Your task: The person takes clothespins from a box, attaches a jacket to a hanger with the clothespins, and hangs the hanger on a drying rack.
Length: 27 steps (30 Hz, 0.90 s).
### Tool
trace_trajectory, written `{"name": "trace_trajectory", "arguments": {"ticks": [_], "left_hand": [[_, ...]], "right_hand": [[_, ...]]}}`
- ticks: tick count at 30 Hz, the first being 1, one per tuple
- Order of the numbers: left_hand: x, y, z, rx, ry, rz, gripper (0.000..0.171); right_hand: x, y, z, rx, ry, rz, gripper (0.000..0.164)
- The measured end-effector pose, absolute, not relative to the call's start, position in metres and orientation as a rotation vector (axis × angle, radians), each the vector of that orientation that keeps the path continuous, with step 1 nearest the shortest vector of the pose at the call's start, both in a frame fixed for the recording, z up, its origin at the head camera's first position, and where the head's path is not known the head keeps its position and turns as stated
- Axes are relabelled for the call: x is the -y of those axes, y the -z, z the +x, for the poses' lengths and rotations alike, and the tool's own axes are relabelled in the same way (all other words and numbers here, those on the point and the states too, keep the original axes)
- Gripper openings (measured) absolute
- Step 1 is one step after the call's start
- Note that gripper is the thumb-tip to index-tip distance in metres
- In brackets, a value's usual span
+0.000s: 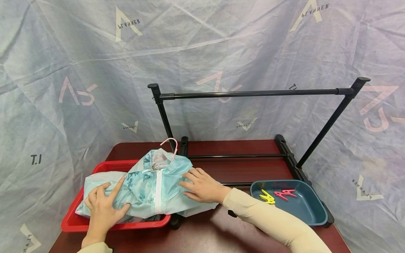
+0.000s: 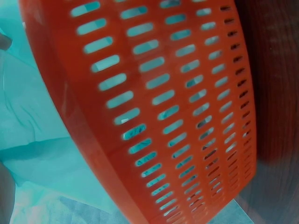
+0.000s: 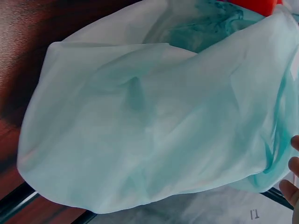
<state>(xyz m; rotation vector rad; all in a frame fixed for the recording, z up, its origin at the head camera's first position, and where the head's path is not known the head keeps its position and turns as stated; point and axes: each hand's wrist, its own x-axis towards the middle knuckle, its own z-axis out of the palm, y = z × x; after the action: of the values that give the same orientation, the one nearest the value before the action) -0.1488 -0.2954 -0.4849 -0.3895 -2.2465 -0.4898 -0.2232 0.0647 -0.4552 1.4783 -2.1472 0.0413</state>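
A light blue jacket (image 1: 139, 191) with a white zipper (image 1: 158, 191) lies across the red basket (image 1: 71, 219), its right side reaching past the rim. From its collar rises the hook of a pink hanger (image 1: 175, 146). My left hand (image 1: 102, 211) rests on the jacket's left part with fingers and thumb spread. On the other side, my right hand (image 1: 204, 186) touches the jacket below the shoulder, fingers loosely extended. The basket's slotted wall (image 2: 135, 88) fills much of the left wrist view. A pale sleeve (image 3: 140, 130) spreads across the right wrist view.
A black garment rack (image 1: 253, 93) stands behind on the dark red table (image 1: 209, 232). At the right, a blue tray (image 1: 311, 207) holds a yellow clothespin (image 1: 267, 197) and pink clothespins (image 1: 284, 194). A grey printed cloth (image 1: 202, 52) hangs at the back.
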Motion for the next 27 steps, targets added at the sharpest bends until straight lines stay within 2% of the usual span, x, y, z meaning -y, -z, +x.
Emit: {"name": "trace_trajectory", "arguments": {"ticks": [27], "left_hand": [[0.296, 0.486, -0.149, 2.252, 0.502, -0.394, 0.077]], "right_hand": [[-0.096, 0.470, -0.222, 2.196, -0.027, 1.457, 0.033]]}}
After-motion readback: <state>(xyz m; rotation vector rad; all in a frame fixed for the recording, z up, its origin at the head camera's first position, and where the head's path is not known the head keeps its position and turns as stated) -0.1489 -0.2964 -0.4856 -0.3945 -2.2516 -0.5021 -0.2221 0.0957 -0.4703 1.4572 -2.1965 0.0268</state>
